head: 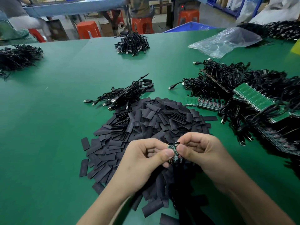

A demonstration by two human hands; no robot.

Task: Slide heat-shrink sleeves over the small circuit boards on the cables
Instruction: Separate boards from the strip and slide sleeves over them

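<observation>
Both my hands meet above a large heap of flat black heat-shrink sleeves (151, 120) on the green table (56, 127). My left hand (142, 161) and my right hand (201, 151) pinch a small strip of green circuit boards (174, 151) between thumbs and forefingers. Black cables hang from the strip below my hands, mostly hidden. More green board strips with black USB cables (253, 98) lie to the right.
A small bundle of USB cables (125, 95) lies just behind the sleeve heap. Other cable piles sit at the far middle (132, 43), far left (17, 57) and far right (282, 30). A clear plastic bag (225, 42) lies at the back right. People and orange stools are beyond the table.
</observation>
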